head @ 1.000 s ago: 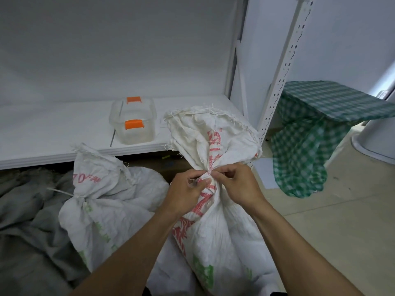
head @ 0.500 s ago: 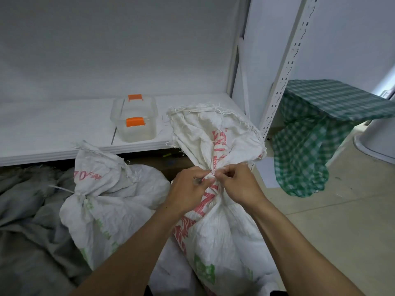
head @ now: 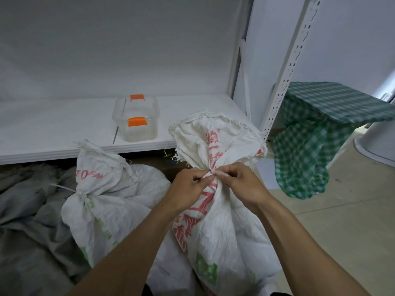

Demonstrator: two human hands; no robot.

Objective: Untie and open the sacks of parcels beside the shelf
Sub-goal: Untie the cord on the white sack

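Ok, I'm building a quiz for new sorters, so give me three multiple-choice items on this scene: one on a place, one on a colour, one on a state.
1. Where does the clear box stand? A on the shelf board; B on a chair; C in a drawer.
2. What colour are its latches? A blue; B orange; C green.
3. How is the neck of the red-printed sack? A spread wide open; B cut off; C bunched under a tie.
Answers: 1 A, the box rests on the white board. 2 B, both latches are orange. 3 C, the left hand and right hand pinch the tie at the gathered neck.
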